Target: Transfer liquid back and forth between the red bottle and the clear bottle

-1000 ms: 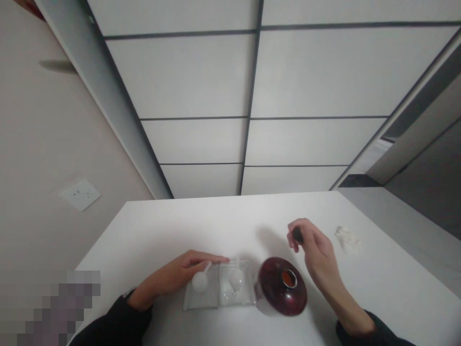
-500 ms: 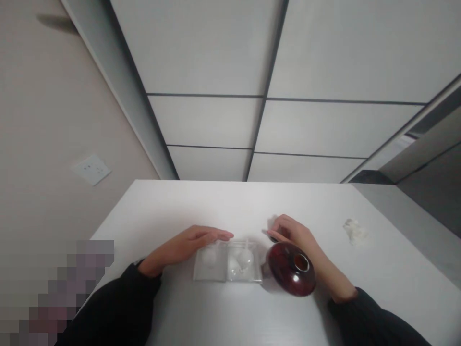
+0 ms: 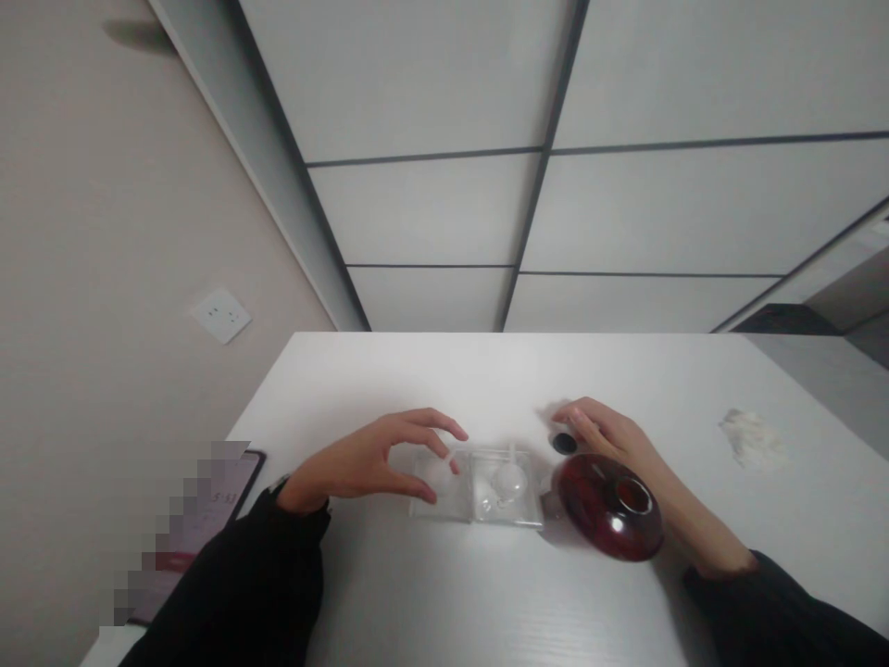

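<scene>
My left hand point(image 3: 385, 459) is spread open over the left compartment of a low clear plastic box point(image 3: 472, 521). Its thumb and fingers stand apart with nothing visible between them. A clear round piece point(image 3: 510, 482) with a short stem lies in the right compartment; a similar pale shape on the left is partly hidden by my fingers. My right hand point(image 3: 601, 428) rests on the table behind a glossy dark red rounded vessel point(image 3: 607, 509), its fingers loosely curved and holding nothing visible. A small black disc point(image 3: 564, 444) lies beside its thumb.
The white table point(image 3: 444, 593) carries a crumpled white tissue point(image 3: 754, 440) at the right. At the left edge lies a dark-framed device point(image 3: 243, 482), partly blurred out. A wall socket point(image 3: 222, 316) and large pale panels point(image 3: 444, 213) stand beyond the table.
My left hand has opened from nearly flat, joined fingers to a wide spread over the box. My right hand has drawn away from the black disc, which now shows fully. The view has shifted.
</scene>
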Demonstrator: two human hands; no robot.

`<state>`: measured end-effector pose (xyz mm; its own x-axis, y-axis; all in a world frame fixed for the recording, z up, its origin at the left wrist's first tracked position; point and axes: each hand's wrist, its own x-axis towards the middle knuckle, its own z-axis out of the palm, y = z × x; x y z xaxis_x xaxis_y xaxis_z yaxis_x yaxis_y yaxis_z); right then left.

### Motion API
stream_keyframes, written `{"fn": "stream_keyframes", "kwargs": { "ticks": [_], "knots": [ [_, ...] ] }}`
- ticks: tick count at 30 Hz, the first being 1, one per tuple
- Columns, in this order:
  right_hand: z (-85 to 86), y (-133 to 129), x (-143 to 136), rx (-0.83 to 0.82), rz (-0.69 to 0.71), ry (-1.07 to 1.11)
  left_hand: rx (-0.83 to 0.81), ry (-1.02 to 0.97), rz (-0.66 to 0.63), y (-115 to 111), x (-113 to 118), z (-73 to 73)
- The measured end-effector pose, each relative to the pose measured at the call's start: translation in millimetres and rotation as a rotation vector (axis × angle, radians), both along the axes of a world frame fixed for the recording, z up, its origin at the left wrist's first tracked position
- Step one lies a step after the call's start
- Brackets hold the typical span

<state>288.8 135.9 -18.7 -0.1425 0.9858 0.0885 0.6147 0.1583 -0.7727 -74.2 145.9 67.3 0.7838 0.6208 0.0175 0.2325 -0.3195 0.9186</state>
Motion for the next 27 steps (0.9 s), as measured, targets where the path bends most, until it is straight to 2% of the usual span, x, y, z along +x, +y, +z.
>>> {"fn": "stream_keyframes", "kwargs": {
  "ticks": [5,8,12,27],
  "knots": [
    [2.6,-0.2,-0.3,-0.002,0.006,0.009,0.051,-0.15,0.12,-0.1,0.7,2.0],
    [1.2,0.3,0.7,-0.003,0.016,0.016,0.004,-0.189,0.173,-1.9,-1.4,2.4],
    [-0.3,-0.2,2.5,0.0,0.036,0.02,-0.077,-0.203,0.202,-5.1,-0.2,2.8],
    [7.0,-2.3,1.4,-0.018,0.055,0.024,-0.181,-0.284,0.303,-10.4,8.0,7.3]
  ]
}}
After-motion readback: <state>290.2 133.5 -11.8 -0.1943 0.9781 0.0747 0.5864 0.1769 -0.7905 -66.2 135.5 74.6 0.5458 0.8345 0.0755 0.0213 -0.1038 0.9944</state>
